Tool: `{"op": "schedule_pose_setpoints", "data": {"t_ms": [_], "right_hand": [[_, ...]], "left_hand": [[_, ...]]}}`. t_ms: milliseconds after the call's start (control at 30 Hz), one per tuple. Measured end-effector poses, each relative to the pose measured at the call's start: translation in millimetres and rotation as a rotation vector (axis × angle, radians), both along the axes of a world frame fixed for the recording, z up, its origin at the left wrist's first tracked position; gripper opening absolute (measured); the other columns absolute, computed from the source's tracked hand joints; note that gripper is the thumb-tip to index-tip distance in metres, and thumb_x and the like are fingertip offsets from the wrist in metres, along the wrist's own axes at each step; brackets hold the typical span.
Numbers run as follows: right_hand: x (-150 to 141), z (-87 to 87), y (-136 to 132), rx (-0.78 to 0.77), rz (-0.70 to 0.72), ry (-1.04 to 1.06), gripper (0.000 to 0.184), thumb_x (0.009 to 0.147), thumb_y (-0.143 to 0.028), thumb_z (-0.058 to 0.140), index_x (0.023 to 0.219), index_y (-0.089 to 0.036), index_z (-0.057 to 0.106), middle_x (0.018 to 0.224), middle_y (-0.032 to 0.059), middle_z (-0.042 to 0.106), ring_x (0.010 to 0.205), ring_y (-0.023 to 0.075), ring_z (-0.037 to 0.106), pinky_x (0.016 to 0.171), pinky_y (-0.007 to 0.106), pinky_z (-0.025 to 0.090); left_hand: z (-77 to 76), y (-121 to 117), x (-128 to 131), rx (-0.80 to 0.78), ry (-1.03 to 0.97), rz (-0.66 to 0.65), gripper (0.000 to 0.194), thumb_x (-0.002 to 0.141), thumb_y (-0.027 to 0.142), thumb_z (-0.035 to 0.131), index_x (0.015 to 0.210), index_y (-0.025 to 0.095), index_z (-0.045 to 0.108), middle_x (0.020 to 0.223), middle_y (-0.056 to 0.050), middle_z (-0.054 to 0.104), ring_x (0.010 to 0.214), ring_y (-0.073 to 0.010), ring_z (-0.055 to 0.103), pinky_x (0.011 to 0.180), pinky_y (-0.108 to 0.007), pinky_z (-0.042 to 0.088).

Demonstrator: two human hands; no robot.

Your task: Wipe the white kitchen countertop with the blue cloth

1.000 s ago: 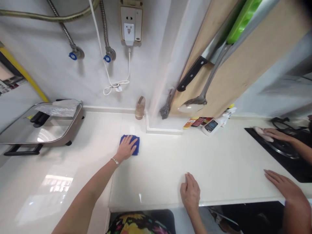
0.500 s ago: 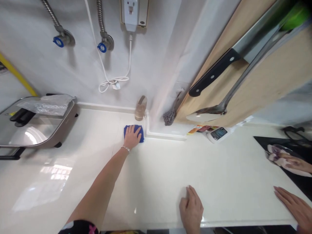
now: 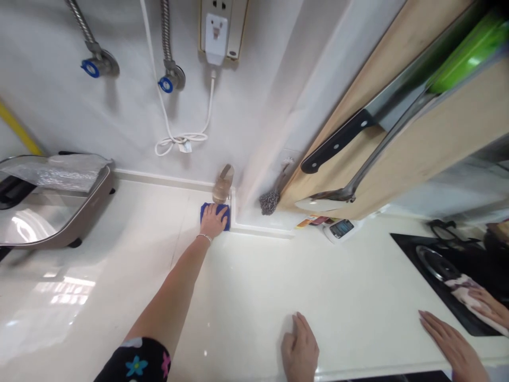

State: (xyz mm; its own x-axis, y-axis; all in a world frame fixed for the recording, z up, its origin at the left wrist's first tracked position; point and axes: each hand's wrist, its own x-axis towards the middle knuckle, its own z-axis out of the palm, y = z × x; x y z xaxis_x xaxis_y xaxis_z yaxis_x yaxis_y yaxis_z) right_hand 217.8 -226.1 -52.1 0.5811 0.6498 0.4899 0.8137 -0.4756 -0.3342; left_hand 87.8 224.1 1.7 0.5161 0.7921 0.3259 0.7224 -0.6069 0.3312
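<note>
My left hand (image 3: 213, 220) lies with spread fingers on a blue cloth (image 3: 223, 210), pressing it to the white countertop (image 3: 254, 286) by the corner of the wall ledge. Just behind the cloth stands a small clear bottle or cup (image 3: 223, 185) with something brownish in it. Near the counter's front edge rests my right hand (image 3: 301, 345), holding nothing that I can see, its fingers fairly straight and close together.
At left sits an electric pan (image 3: 75, 212) with a glass lid. A cutting board (image 3: 417, 154), a knife (image 3: 338, 143) and a spatula (image 3: 382, 148) hang at right. Another person's hands (image 3: 451, 342) are by the black hob (image 3: 433, 286), one on a pale cloth (image 3: 465, 292).
The view has shifted slightly. My left hand stays on the blue cloth, now closer to the bottle. The other person's pale cloth has moved forward over the hob, baring a round burner.
</note>
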Motion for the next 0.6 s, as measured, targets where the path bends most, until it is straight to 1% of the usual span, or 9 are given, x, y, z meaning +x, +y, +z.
{"op": "schedule_pose_setpoints", "data": {"t_ms": [133,233,300,367,467,600], "right_hand": [[8,-5.1,0,0.054,0.031,0.011,0.045,0.097,-0.036,0.034,0.13,-0.015,0.058,0.128,0.0196,0.063,0.118,0.034,0.059,0.1,0.056,0.049],[16,-5.9,1,0.104,0.093,0.013,0.045,0.094,-0.041,0.04,0.128,-0.024,0.063,0.123,0.0168,0.065,0.111,0.0373,0.062,0.093,0.061,0.052],[18,-5.0,1,0.12,0.118,0.007,0.042,0.093,-0.043,0.042,0.125,-0.028,0.065,0.12,0.0164,0.067,0.108,0.038,0.063,0.09,0.062,0.053],[16,-4.2,0,0.122,0.124,0.004,0.042,0.094,-0.04,0.041,0.124,-0.023,0.065,0.122,0.0181,0.066,0.11,0.0369,0.063,0.091,0.061,0.054],[12,-5.1,-4,0.095,0.115,-0.016,0.043,0.097,-0.035,0.038,0.126,-0.012,0.06,0.127,0.0221,0.063,0.117,0.0343,0.061,0.097,0.058,0.053],[12,-9.4,-8,0.063,0.126,-0.074,0.041,0.097,-0.029,0.038,0.125,-0.009,0.059,0.127,0.0231,0.063,0.119,0.0327,0.061,0.097,0.054,0.054]], "left_hand": [[-0.9,-16,-12,-0.004,-0.015,0.005,0.053,0.096,0.039,0.042,0.144,0.021,0.057,0.152,-0.016,0.048,0.145,-0.036,0.037,0.122,-0.059,0.023],[-1.7,-32,-30,0.004,-0.004,-0.028,0.052,0.097,0.04,0.043,0.144,0.023,0.057,0.152,-0.015,0.048,0.145,-0.0346,0.038,0.123,-0.057,0.024],[-1.6,-44,-46,0.01,0.013,-0.056,0.051,0.098,0.041,0.043,0.145,0.026,0.056,0.152,-0.013,0.049,0.145,-0.0329,0.039,0.123,-0.055,0.025],[-1.2,-54,-64,0.011,0.03,-0.073,0.051,0.098,0.042,0.043,0.145,0.027,0.055,0.152,-0.012,0.049,0.146,-0.0321,0.039,0.123,-0.054,0.025],[-0.7,-65,-93,0.018,0.051,-0.075,0.051,0.099,0.042,0.043,0.145,0.025,0.055,0.153,-0.012,0.049,0.147,-0.0323,0.037,0.123,-0.054,0.026],[-1.5,-69,-128,0.044,0.069,-0.085,0.05,0.099,0.043,0.042,0.144,0.026,0.056,0.153,-0.012,0.049,0.147,-0.0319,0.037,0.123,-0.055,0.027]]}}
